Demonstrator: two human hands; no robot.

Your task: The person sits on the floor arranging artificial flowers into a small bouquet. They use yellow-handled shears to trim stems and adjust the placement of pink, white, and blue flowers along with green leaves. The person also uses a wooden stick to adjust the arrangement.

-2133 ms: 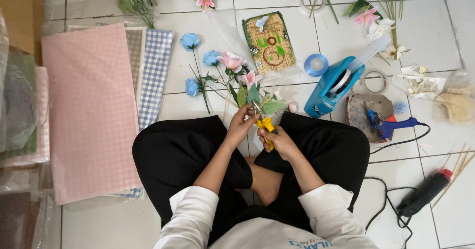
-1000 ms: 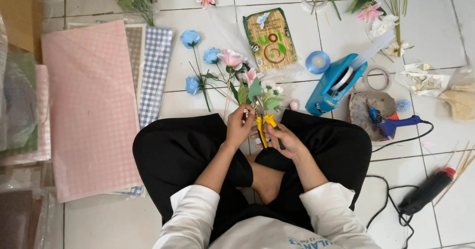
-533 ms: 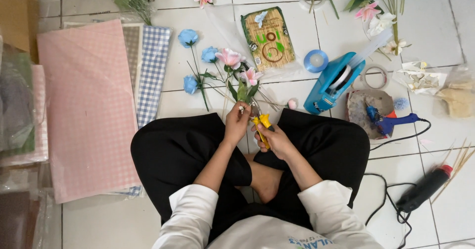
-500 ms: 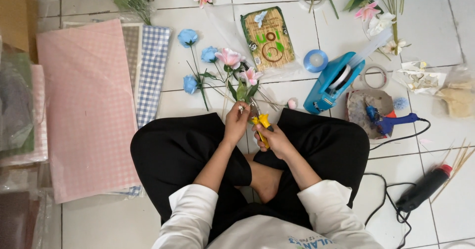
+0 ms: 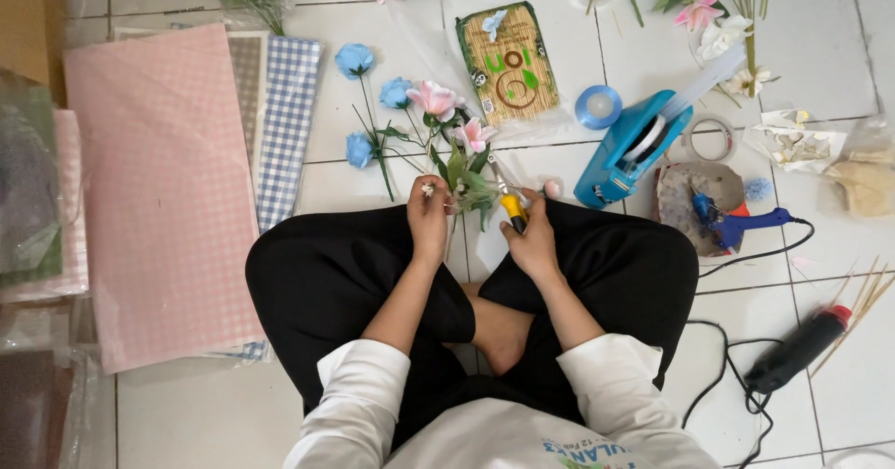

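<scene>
- I see one bunch of artificial flowers lying on the white tiled floor just ahead of the crossed legs; its stems run back to the hands.
- In the bunch I count two pink lilies and three blue roses; green leaves sit at the lower end.
- Left hand: fingers closed in a pinch on the stems at the lower end of the bunch.
- Right hand: fingers wrapped around one yellow-handled cutter, whose tip points into the stems. I cannot tell whether the blades are open.
- One small pink bead-like object lies just beside the right hand.
- Right of the bunch: one blue tape dispenser, one blue ribbon roll, one clear tape ring.
- Further right: one blue glue gun resting on a stained pad, its cord trailing away.
- Near right edge: one black and red tool with a black cord, next to a few thin sticks.
- Above the bunch: one packet of wooden skewers.
- Far left: one pink wrapping sheet overlapping one blue gingham sheet.
- Top right: loose flowers, pink and white, well apart from the hands.
</scene>
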